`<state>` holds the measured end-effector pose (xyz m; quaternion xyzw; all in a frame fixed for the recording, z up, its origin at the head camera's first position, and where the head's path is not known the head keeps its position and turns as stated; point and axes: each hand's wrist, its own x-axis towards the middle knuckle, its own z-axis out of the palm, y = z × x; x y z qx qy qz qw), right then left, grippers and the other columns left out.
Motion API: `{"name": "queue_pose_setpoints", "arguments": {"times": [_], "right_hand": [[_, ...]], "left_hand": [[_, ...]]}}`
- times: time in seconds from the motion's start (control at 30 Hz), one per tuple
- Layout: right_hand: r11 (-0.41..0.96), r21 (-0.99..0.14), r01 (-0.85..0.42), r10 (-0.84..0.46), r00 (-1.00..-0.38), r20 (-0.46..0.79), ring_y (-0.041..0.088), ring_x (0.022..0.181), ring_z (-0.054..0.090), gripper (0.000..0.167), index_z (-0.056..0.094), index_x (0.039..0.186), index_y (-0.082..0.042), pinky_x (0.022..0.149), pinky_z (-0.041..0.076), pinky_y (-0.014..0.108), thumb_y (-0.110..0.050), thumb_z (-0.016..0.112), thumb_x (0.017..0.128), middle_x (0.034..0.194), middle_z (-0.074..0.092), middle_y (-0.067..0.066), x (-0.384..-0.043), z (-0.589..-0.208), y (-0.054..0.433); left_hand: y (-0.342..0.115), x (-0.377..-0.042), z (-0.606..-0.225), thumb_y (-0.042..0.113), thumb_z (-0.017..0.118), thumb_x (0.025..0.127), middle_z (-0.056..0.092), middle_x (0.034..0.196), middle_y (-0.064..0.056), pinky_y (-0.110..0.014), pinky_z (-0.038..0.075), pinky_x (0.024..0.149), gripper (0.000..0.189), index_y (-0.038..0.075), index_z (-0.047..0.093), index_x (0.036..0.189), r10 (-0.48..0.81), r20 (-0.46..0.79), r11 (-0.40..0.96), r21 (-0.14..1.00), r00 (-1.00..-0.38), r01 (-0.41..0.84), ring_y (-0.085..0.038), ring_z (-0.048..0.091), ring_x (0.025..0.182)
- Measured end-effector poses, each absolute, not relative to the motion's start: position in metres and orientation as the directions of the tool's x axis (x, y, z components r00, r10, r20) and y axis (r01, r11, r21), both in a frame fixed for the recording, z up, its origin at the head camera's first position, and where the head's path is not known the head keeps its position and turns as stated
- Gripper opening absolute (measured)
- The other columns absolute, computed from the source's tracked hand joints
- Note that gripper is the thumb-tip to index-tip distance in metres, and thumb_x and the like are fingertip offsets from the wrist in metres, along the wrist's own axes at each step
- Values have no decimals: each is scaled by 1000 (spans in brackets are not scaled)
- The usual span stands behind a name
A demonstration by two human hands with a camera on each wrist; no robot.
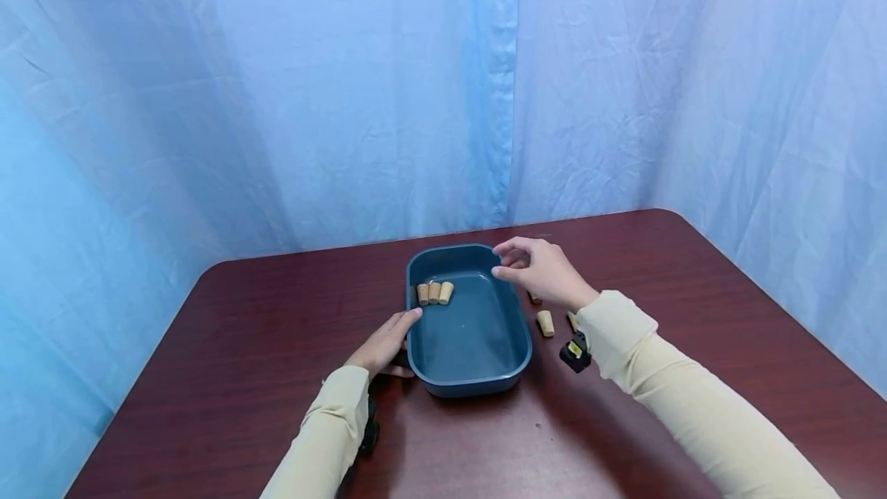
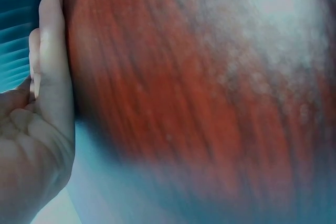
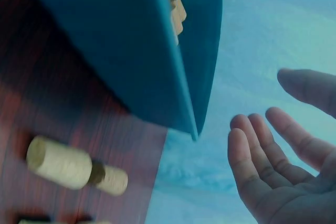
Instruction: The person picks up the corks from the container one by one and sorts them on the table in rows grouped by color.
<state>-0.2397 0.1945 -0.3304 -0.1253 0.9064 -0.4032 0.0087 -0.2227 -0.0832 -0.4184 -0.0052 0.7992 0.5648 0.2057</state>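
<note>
A dark blue rectangular tub (image 1: 470, 386) stands on the table. Inside it, three tapered corks (image 1: 434, 293) line up along the left wall. My left hand (image 1: 383, 343) touches the tub's left side, its fingers fairly straight at the rim; the left wrist view shows extended fingers too. Above the tub's far right corner, my right hand (image 1: 537, 268) is raised with fingers and thumb apart. Nothing is between them in the right wrist view, where the right hand (image 3: 286, 166) appears beside the tub.
Several corks lie on the table right of the tub, among them a pale cork (image 1: 545, 323) and another cork (image 1: 573, 321) partly behind the right wrist. The dark red wooden table (image 1: 277, 314) has light blue curtains (image 1: 374, 98) behind and at both sides.
</note>
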Motion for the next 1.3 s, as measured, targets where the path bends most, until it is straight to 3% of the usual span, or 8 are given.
{"name": "queue_pose_setpoints", "arguments": {"times": [0.5,0.73,1.3], "right_hand": [[620,-766,-169,-152,-984,94,31,105,65,37,65,132,-3,91,57,47,-23,68,100,115,68,16,-262,-326,149],[605,-786,-128,-154,-987,43,32,109,62,37,65,131,-2,93,55,47,-21,68,100,118,65,17,-267,-331,132],[671,-741,-28,-101,-993,-54,28,100,61,33,69,125,-4,89,55,44,-21,72,97,108,65,13,-284,-361,114]], "left_hand": [[-86,-220,-413,53,42,106,51,128,-25,-47,63,74,72,4,29,158,231,-328,372,900,-916,-228,-35,57,109],[-87,-218,-413,53,43,106,50,125,-25,-47,63,74,72,4,30,158,222,-332,377,896,-917,-234,-35,56,108],[-81,-220,-416,51,42,107,50,123,-24,-48,63,74,70,4,31,157,214,-343,385,890,-915,-244,-35,55,107]]}}
